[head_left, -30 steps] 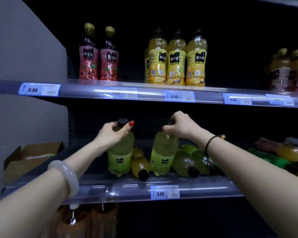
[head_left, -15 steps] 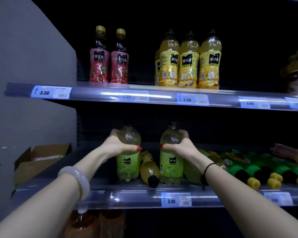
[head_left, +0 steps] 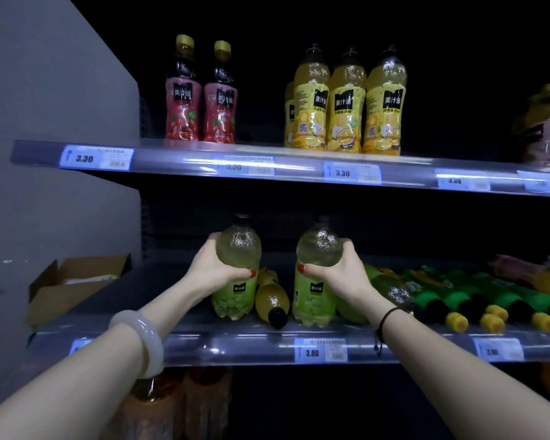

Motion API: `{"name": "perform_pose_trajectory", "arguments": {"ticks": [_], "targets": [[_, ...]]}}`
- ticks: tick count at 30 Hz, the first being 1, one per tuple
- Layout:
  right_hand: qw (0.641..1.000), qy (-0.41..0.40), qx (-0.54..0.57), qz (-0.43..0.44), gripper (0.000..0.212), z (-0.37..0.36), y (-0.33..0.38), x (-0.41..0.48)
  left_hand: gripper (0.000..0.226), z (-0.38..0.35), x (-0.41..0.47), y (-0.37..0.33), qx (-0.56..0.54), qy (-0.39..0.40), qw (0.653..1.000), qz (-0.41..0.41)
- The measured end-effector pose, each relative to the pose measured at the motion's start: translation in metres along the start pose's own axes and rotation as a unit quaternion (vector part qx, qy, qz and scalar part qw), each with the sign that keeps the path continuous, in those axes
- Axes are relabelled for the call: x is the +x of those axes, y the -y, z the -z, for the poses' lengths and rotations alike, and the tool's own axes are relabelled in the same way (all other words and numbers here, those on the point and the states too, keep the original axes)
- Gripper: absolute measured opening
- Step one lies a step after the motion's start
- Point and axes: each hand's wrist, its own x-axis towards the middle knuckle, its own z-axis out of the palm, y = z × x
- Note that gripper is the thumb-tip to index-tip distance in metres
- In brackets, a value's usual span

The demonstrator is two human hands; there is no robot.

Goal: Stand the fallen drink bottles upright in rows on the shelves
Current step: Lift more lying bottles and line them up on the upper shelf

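The left hand (head_left: 223, 271) and right hand (head_left: 335, 274) each gripped one of the upright green bottles (head_left: 234, 300) on the lower shelf (head_left: 235, 347); bumping the fallen yellow bottle (head_left: 272, 301) between them, cap toward six o'clock, risked rolling it off.

Dim, dark recesses; glare on shelf strips (head_left: 267, 168); edges warped, soft

The single wide-angle view comes from the person's head, facing straight into the shelving at arm's length. The upper shelf (head_left: 172, 160) sits near eye level; the middle shelf (head_left: 235, 344) is seen slightly from above. Mid-frame, the left hand (head_left: 213, 268) and right hand (head_left: 340, 274) hold the left bottle (head_left: 238, 249) and right bottle (head_left: 318, 246).
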Motion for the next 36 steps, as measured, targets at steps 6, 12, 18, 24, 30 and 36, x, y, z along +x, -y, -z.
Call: {"name": "perform_pose_trajectory", "arguments": {"ticks": [6,12,18,24,30,36], "targets": [[0.994,0.015,-0.046,0.095,0.088,0.007,0.011,-0.038,0.074,0.006,-0.044,-0.025,0.068,0.000,0.994,-0.091],[0.989,-0.023,-0.005,0.144,0.086,0.026,0.034,-0.061,0.073,0.013,-0.078,-0.052,0.050,-0.027,0.990,-0.130],[0.993,-0.019,0.047,0.105,0.079,0.058,0.051,-0.089,0.076,0.031,-0.108,-0.082,0.028,-0.019,0.995,-0.089],[0.997,0.060,0.041,0.014,0.091,0.065,0.031,-0.145,0.067,0.022,-0.169,-0.070,0.030,0.088,0.996,-0.010],[0.988,0.147,-0.012,-0.050,0.103,0.054,-0.025,-0.214,0.071,-0.020,-0.235,-0.012,0.033,0.170,0.984,0.044],[0.983,0.158,-0.048,-0.077,0.098,0.025,-0.120,-0.264,0.095,-0.063,-0.283,0.073,0.066,0.209,0.971,0.093]]}}
